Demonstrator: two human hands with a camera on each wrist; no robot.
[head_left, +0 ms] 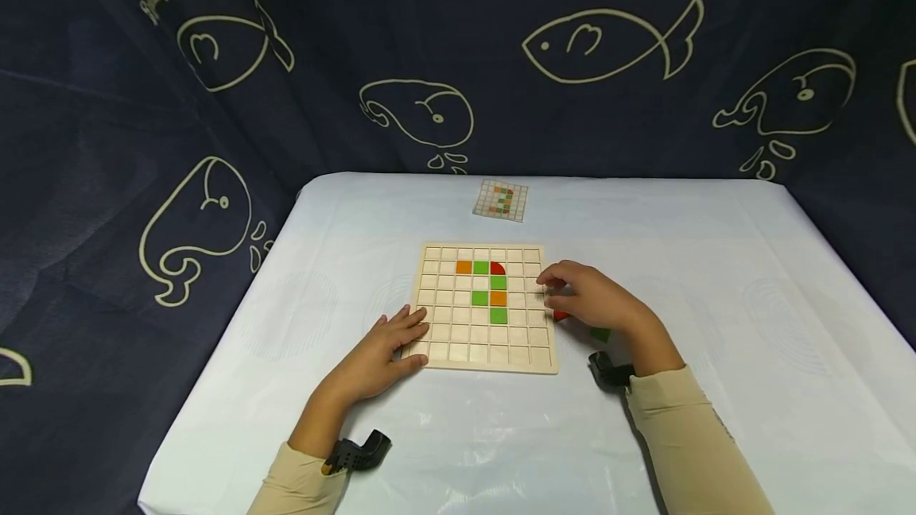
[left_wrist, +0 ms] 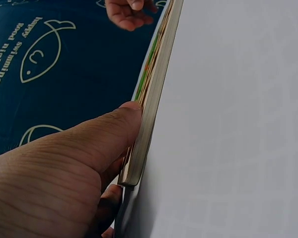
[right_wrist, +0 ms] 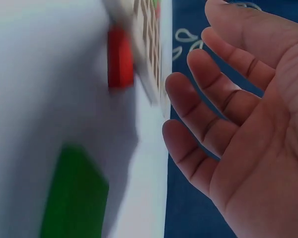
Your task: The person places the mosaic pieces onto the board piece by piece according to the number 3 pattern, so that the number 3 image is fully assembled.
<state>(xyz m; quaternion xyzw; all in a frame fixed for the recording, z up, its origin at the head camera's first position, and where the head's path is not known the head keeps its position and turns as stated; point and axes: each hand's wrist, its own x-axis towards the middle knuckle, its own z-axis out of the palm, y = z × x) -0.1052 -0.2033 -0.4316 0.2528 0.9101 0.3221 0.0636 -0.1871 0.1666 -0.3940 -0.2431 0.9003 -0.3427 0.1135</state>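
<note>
Head view: my left hand [head_left: 390, 344] lies flat, fingers straight, on the board's [head_left: 483, 356] near-left corner. My right hand [head_left: 590, 300] hovers relaxed and empty at the board's right edge, over a red tile [head_left: 560, 315]; a green tile [head_left: 599, 334] sits just beside. Farther off, a pattern card [head_left: 501, 200] lies on the table [head_left: 716, 261].

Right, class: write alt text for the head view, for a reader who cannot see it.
A person's left hand rests flat on a wooden grid board holding green, orange and red tiles, while the right hand hovers beside loose red and green tiles on a white table.
</note>
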